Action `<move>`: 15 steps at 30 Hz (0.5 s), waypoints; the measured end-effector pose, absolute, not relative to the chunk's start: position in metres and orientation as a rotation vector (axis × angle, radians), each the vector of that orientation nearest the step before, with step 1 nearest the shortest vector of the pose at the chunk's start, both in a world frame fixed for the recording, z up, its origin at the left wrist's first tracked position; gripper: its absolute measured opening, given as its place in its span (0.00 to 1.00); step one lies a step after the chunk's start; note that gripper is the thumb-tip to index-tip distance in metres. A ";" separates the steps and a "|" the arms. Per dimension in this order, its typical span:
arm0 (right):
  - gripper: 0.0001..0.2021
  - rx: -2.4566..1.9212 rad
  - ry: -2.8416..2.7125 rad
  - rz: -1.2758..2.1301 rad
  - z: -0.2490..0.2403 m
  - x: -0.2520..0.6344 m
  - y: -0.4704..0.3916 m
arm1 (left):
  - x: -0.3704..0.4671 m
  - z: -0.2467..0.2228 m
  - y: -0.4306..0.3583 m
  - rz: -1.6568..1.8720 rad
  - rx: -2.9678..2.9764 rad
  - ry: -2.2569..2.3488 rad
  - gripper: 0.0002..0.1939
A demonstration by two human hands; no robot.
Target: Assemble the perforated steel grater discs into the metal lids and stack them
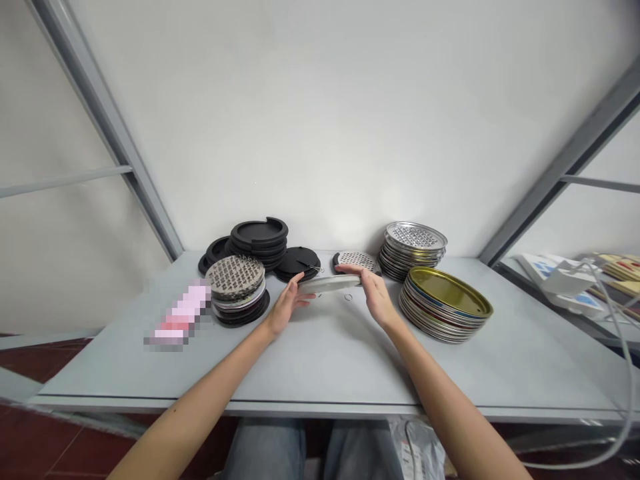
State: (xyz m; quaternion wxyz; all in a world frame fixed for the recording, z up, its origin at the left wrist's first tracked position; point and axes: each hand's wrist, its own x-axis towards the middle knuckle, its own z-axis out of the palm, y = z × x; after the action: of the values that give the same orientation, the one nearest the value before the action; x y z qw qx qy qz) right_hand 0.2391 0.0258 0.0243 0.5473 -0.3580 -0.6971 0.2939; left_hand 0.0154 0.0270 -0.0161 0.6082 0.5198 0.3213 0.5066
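Observation:
A thin, pale round disc is raised above the table, seen nearly edge-on, so its face is mostly hidden. My left hand grips its left edge, thumb on top and fingers beneath. At the opposite edge, my right hand closes on it, with fingers stretched across the far side. Just behind the disc lies a perforated metal grater plate with a black rim. A small ring rests on the tabletop beyond it.
On the grey table, black round holders and grater discs are stacked left. A black disc lies centre-back. Silver grater plates and gold-topped round lids stand right. A white cable hangs at far right.

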 end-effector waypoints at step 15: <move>0.21 -0.881 -1.196 0.923 0.034 0.249 0.023 | 0.012 0.005 0.021 0.907 1.108 0.557 0.38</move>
State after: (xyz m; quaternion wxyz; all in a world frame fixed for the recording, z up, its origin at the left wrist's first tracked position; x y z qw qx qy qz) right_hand 0.2493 0.0234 0.0336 0.6415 -0.3867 -0.5246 0.4048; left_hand 0.0117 0.0210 0.0045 0.7191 0.5011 0.2521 0.4101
